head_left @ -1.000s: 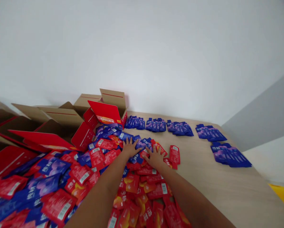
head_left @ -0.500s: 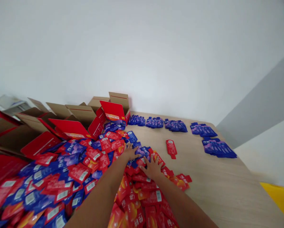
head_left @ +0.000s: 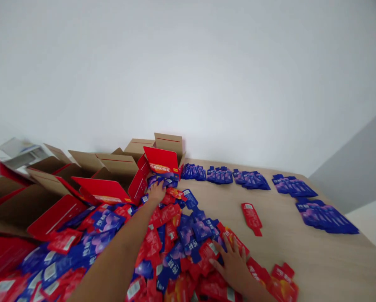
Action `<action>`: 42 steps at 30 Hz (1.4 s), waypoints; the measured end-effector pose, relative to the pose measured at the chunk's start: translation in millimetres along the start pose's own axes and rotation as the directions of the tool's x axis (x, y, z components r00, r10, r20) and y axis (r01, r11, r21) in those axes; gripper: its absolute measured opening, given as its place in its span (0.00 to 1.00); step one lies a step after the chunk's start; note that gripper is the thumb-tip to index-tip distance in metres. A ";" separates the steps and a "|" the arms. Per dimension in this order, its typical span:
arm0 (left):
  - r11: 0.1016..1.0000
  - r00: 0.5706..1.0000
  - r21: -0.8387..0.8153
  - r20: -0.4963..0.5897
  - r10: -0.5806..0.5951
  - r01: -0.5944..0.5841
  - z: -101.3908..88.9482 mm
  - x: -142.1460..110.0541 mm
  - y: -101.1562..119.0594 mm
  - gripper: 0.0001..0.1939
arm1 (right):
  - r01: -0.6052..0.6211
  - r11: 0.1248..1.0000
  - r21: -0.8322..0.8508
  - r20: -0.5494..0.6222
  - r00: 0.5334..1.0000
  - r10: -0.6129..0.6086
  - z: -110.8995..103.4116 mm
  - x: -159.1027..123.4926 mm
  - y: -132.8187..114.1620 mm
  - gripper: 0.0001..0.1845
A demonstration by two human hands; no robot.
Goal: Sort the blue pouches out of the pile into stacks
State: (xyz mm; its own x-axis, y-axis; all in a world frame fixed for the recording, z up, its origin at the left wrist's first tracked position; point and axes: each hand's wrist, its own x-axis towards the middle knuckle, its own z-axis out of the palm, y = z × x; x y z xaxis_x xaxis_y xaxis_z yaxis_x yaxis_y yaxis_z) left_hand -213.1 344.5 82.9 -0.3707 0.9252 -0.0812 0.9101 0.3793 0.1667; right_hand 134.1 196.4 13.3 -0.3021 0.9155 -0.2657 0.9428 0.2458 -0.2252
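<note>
A big pile of red and blue spouted pouches (head_left: 167, 218) covers the left and middle of the table. My left hand (head_left: 157, 192) reaches to the far end of this pile, its fingers stretched over blue pouches (head_left: 171, 183) just in front of a red box. Nearer to me, my right hand (head_left: 233, 264) lies with spread fingers on the pile's right edge, touching red pouches (head_left: 208, 253). I see nothing gripped in either hand. One red pouch (head_left: 251, 218) lies alone on the wood, beyond my right hand.
Open red cardboard boxes (head_left: 104, 189) stand in a row on the left, flaps up. Fanned groups of blue pouches (head_left: 251, 179) lie along the back and right of the wooden table (head_left: 282, 226). A white wall (head_left: 225, 84) rises behind.
My left hand has moved away from me, from the middle of the pile to its far end by the box. My right hand stays spread on the pile, nearer to me in view.
</note>
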 end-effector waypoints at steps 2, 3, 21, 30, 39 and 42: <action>0.999 0.999 0.001 0.034 -0.037 0.037 4.6 37.3 -22.1 0.27 | -0.012 1.000 -0.027 -0.065 0.998 0.010 -6.3 8.3 1.8 0.35; 0.999 0.998 0.002 0.054 -0.040 0.040 8.6 53.5 -30.5 0.28 | -0.042 0.998 -0.043 -0.142 0.989 0.036 -10.7 15.9 -0.6 0.33; 0.960 0.882 -0.009 0.393 0.261 -0.280 53.5 65.2 -33.9 0.40 | 0.228 0.969 0.093 -0.074 0.972 -0.222 -27.1 231.2 -165.9 0.29; 0.871 0.745 -0.034 0.502 0.439 -0.490 48.2 20.3 2.3 0.36 | 0.217 0.964 0.153 -0.031 0.976 -0.215 -24.2 157.4 -136.2 0.31; 0.744 0.560 -0.125 0.580 0.592 -0.657 42.1 -42.3 44.0 0.33 | 0.017 0.994 0.105 -0.056 0.998 -0.011 -69.5 87.1 -3.5 0.25; 0.740 0.541 -0.136 0.598 0.591 -0.658 42.4 -61.5 51.9 0.33 | -0.243 0.968 0.058 -0.048 0.968 0.246 -75.8 85.2 63.8 0.31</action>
State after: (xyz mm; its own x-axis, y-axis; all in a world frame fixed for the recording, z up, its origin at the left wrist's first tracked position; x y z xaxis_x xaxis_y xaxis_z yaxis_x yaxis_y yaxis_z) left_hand -135.3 306.7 54.8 0.4482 0.7174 -0.5333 0.8926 -0.3268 0.3106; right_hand 179.2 314.2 47.4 -0.0533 0.9621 -0.2673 0.9781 -0.0035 -0.2079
